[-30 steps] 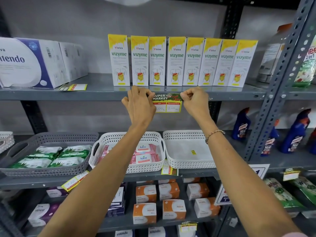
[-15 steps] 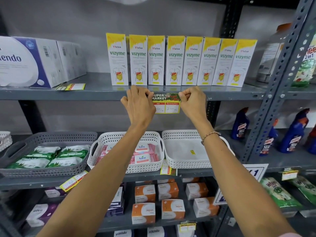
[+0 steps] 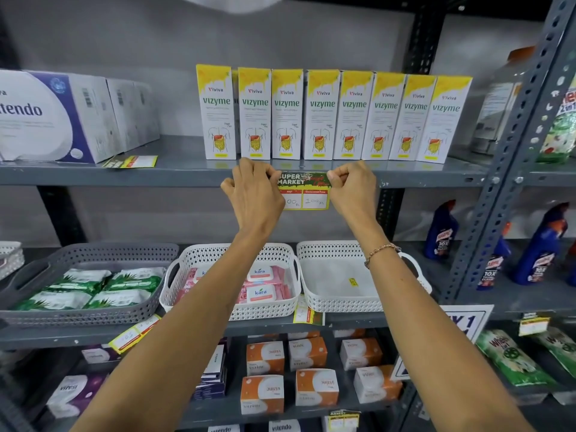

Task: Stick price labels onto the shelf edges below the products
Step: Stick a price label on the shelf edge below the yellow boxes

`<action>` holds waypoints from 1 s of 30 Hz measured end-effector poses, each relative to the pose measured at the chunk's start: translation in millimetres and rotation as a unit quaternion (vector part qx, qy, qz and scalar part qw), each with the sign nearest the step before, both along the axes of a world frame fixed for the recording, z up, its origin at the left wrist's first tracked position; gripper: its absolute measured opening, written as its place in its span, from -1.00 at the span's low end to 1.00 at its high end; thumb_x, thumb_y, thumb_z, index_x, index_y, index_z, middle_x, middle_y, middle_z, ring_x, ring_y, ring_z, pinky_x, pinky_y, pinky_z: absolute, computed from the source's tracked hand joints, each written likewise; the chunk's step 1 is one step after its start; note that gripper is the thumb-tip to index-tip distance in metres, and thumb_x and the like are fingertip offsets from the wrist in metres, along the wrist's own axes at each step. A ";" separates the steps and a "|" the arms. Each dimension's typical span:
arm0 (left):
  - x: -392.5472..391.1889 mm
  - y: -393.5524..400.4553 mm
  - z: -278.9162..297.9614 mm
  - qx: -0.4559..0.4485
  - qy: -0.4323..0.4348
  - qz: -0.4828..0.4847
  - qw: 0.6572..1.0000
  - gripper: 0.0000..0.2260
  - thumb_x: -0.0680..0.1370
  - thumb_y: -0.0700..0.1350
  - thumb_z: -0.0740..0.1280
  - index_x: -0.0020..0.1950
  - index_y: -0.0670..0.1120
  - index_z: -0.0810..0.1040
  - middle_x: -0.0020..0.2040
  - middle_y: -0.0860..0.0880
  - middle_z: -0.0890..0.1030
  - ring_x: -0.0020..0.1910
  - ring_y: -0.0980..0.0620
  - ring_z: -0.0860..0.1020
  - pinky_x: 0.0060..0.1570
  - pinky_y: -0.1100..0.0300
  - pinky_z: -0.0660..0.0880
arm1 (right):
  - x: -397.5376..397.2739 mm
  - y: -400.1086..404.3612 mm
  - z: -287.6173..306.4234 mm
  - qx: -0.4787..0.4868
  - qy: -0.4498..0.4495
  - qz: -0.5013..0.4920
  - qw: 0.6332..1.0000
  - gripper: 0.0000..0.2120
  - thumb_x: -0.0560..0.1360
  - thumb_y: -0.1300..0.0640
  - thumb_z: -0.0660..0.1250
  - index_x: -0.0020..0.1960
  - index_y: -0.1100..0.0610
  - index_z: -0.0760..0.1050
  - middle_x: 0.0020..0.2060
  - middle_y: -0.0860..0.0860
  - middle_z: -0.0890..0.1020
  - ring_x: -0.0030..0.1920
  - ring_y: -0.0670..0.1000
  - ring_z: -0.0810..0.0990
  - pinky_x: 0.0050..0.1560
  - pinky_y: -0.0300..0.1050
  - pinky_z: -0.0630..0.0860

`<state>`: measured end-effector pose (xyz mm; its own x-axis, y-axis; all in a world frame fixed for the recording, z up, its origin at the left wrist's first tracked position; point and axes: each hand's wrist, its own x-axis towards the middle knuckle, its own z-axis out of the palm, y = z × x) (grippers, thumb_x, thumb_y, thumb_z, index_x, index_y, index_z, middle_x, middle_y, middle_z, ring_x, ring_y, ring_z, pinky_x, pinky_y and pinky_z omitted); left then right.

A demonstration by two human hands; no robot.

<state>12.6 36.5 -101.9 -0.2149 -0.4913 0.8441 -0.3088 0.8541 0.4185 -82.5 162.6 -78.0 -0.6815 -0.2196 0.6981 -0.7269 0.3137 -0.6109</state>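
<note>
From the head camera, a person reaches both bare arms up to a grey metal shelf rack. The left hand [image 3: 254, 196] is curled, and its fingertips pinch the left end of a green, red and yellow paper price label [image 3: 307, 191]. The right hand [image 3: 353, 190] is curled too, and it pinches the right end of the same label. The label sits flat against the grey front edge of the upper shelf [image 3: 124, 177], between the two hands. Its top part is green with the words "SUPER MARKET". Its lower part hangs just under the edge and has two white boxes with numbers written by hand.

Right above the label stands a row of tall white and yellow "vizyme" cardboard boxes [image 3: 322, 115], upright and side by side. To the left on the same shelf are big white and purple boxes [image 3: 59, 116], with another yellow label [image 3: 132, 161] lying flat in front of them.

A thin gold bead bracelet [image 3: 380, 251] is on the right wrist.

On the shelf below, a grey plastic basket [image 3: 93, 310] holds green and white soft packs. Beside it a white plastic basket [image 3: 249, 310] holds pink packs. The next white basket [image 3: 330, 304] has only a small yellow sticker inside. Dark blue bottles [image 3: 542, 244] stand far to the right. Orange and white small boxes [image 3: 316, 386] sit on the lowest shelf.
</note>
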 end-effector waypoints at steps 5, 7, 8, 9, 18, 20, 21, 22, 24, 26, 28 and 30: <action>-2.5 -1.0 -2.2 -0.003 0.000 0.006 1.000 -0.90 0.58 -0.07 0.23 -0.09 -0.06 0.48 -0.05 -0.07 0.46 -0.07 -0.06 0.40 0.00 0.11 0.09 | 0.6 -3.8 -0.5 -0.004 -0.009 -0.003 1.000 -0.80 0.48 0.21 0.35 -0.32 0.15 0.51 -0.09 0.15 0.58 -0.05 0.09 0.54 0.04 -0.03 0.47; -3.6 -1.3 -2.5 -0.002 0.003 0.008 1.000 -0.89 0.58 -0.07 0.22 -0.08 -0.06 0.48 -0.05 -0.07 0.46 -0.07 -0.05 0.39 0.00 0.11 0.10 | 0.9 -4.3 0.1 -0.006 -0.009 -0.004 1.000 -0.79 0.48 0.22 0.35 -0.33 0.14 0.50 -0.09 0.16 0.59 -0.05 0.10 0.55 0.05 -0.02 0.48; -3.8 -1.6 -2.5 -0.003 0.003 0.008 1.000 -0.89 0.59 -0.06 0.22 -0.08 -0.06 0.48 -0.05 -0.06 0.45 -0.07 -0.05 0.39 0.00 0.10 0.11 | 1.3 -4.5 0.2 -0.009 -0.009 -0.005 1.000 -0.79 0.48 0.22 0.35 -0.33 0.13 0.49 -0.09 0.16 0.58 -0.05 0.10 0.55 0.03 -0.04 0.48; -3.9 -1.9 -2.7 -0.004 0.002 0.008 1.000 -0.89 0.59 -0.06 0.22 -0.08 -0.06 0.48 -0.05 -0.06 0.45 -0.07 -0.05 0.39 0.00 0.10 0.13 | 1.6 -4.8 -0.1 -0.010 -0.005 -0.007 1.000 -0.79 0.48 0.22 0.35 -0.33 0.12 0.48 -0.08 0.15 0.58 -0.04 0.10 0.55 0.02 -0.06 0.47; -2.4 1.3 3.7 -0.023 0.057 -0.112 0.992 -0.78 0.49 -0.24 0.28 0.12 -0.11 0.40 0.09 -0.06 0.50 0.11 -0.01 0.41 0.19 0.20 0.09 | 5.4 -5.2 -7.9 -0.051 0.022 0.007 0.998 -0.69 0.50 0.08 0.34 0.11 0.22 0.33 -0.21 0.17 0.59 -0.08 0.14 0.57 -0.03 -0.03 0.48; -2.9 -2.3 4.2 -0.013 0.046 -0.172 0.984 -0.77 0.54 -0.14 0.28 0.17 -0.12 0.39 0.07 -0.04 0.53 0.08 0.06 0.42 0.29 0.12 0.14 | 6.6 -7.2 -9.9 -0.031 0.021 0.003 0.999 -0.55 0.46 -0.10 0.36 0.13 0.22 0.36 -0.06 0.16 0.57 0.05 0.12 0.51 0.05 -0.04 0.42; -3.4 -3.7 4.3 0.003 0.043 -0.189 0.981 -0.72 0.54 -0.05 0.30 0.20 -0.12 0.38 0.04 -0.03 0.55 0.03 0.15 0.38 0.29 0.10 0.19 | 8.0 -9.5 -10.6 -0.014 0.024 -0.008 1.000 -0.47 0.41 -0.18 0.37 0.13 0.22 0.37 0.01 0.15 0.53 0.09 0.11 0.46 0.07 -0.05 0.40; -4.4 -4.7 4.3 0.018 0.042 -0.195 0.980 -0.64 0.52 0.04 0.33 0.22 -0.11 0.38 0.02 -0.03 0.55 -0.03 0.26 0.29 0.28 0.08 0.23 | 9.9 -12.0 -10.9 0.004 0.029 -0.024 0.999 -0.40 0.37 -0.25 0.38 0.12 0.22 0.38 0.05 0.15 0.49 0.11 0.12 0.43 0.07 -0.05 0.39; -7.8 -4.8 4.8 0.028 0.049 -0.187 0.981 -0.53 0.45 0.12 0.40 0.22 -0.10 0.37 -0.02 -0.01 0.55 -0.12 0.36 0.17 0.23 0.06 0.29 | 12.2 -16.4 -10.9 0.025 0.037 -0.056 0.997 -0.35 0.32 -0.30 0.40 0.08 0.22 0.38 0.04 0.15 0.46 0.09 0.15 0.42 0.05 -0.03 0.40; -11.0 -4.3 7.3 0.039 0.061 -0.185 0.980 -0.52 0.41 0.11 0.45 0.20 -0.07 0.38 -0.09 0.03 0.52 -0.15 0.35 0.22 0.20 0.05 0.33 | 11.4 -17.9 -9.6 0.018 0.031 -0.066 0.997 -0.35 0.29 -0.30 0.42 0.07 0.21 0.39 0.03 0.15 0.47 0.09 0.15 0.43 0.04 -0.03 0.40; -13.4 -5.2 11.5 0.062 0.073 -0.190 0.977 -0.54 0.38 0.07 0.48 0.16 -0.04 0.38 -0.15 0.07 0.50 -0.12 0.44 0.32 0.19 0.03 0.36 | 7.6 -16.7 -6.6 -0.005 0.010 -0.056 0.998 -0.38 0.26 -0.27 0.46 0.05 0.18 0.42 0.02 0.11 0.51 0.09 0.12 0.45 0.02 -0.09 0.37; -14.6 -7.1 15.0 0.077 0.071 -0.198 0.975 -0.55 0.37 0.04 0.50 0.14 -0.01 0.38 -0.20 0.08 0.49 -0.12 0.36 0.39 0.16 0.03 0.39 | 4.1 -13.9 -3.1 -0.032 -0.009 -0.042 0.999 -0.44 0.23 -0.22 0.51 0.00 0.15 0.48 -0.01 0.08 0.56 0.06 0.08 0.50 0.02 -0.12 0.40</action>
